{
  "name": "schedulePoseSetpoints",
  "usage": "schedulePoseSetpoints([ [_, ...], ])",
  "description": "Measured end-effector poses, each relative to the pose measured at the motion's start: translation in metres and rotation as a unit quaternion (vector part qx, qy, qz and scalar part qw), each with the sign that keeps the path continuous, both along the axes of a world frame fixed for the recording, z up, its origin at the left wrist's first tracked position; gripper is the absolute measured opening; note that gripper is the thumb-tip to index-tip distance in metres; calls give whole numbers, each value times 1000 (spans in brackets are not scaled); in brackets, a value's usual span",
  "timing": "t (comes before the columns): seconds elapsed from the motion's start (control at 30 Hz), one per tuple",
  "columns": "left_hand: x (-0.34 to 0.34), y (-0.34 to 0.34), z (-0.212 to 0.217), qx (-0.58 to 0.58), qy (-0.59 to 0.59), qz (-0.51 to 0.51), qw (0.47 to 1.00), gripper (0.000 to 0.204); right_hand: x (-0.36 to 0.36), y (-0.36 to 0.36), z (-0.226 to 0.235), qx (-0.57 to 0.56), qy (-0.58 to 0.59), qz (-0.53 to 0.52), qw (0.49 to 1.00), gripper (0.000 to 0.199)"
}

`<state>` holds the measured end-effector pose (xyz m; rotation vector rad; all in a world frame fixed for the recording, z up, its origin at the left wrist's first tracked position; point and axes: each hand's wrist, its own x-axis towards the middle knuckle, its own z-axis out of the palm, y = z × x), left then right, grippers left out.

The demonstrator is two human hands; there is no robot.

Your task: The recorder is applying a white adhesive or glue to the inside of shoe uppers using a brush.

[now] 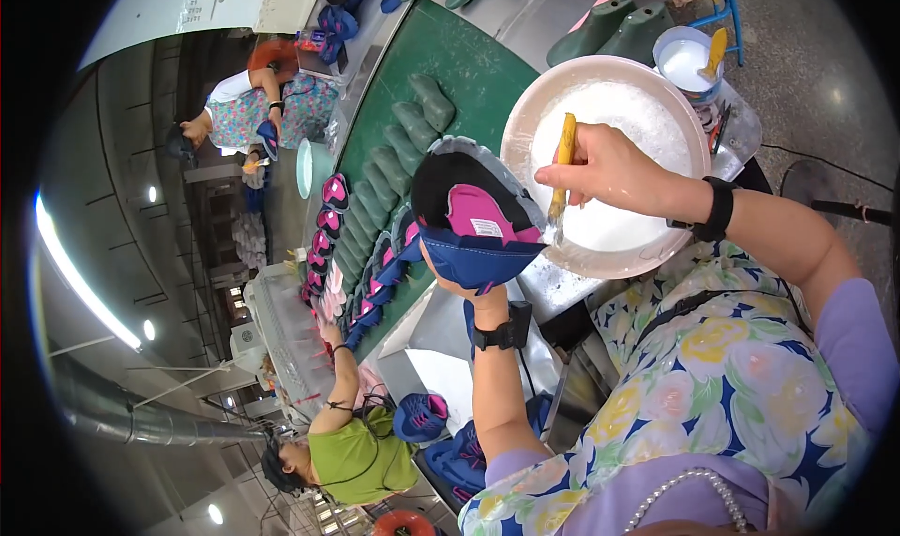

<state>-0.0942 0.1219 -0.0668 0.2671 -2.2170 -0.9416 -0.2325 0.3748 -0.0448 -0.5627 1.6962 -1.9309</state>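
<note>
Right up close, it's the wearer's flowered apron (pixel 741 348) and a string of pearls (pixel 682 484). Over on the far left, a bright curved light strip (pixel 80 278); then a co-worker in a flowered top (pixel 305 114), a blue shoe in hand, with a pale green basin (pixel 304 168) just beside. Lower down, here's a second co-worker, in a green shirt (pixel 361 456), one arm stretched to the rows of work.

And those rows! Blue-and-pink shoe uppers (pixel 335 191) line the green desk (pixel 497 58), dark green lasts (pixel 412 123) ranked alongside. Below, more blue shoes (pixel 419 417) sit near the wearer's left forearm.

Now the middle: the left hand (pixel 450 281) has the blue shoe upper (pixel 483 259) from beneath, opening up, pink lining on show. Most of those fingers are hidden behind it, but the upper is held, raised just left of a big pale pink basin (pixel 512 151) of white liquid (pixel 614 222).

To the right hand (pixel 609 166): fingers closed round a yellow-handled brush (pixel 565 147), bristles down, right by the upper's edge; whether they touch, I can't tell. Black band (pixel 720 208) at that wrist. Farther right, up top, a bucket (pixel 689 60) of white liquid, another yellow handle (pixel 717 50) poking out.
</note>
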Motion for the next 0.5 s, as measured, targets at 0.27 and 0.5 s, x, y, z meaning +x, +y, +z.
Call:
schedulePoseSetpoints([
  [0.27, -1, 11, 48, 514, -130, 30, 847, 44, -15, 18, 0, -97, 159, -27, 982, 22],
  [0.5, 38, -2, -19, 565, -189, -125, 794, 40, 2, -2, 14, -269, 397, 28, 877, 18],
])
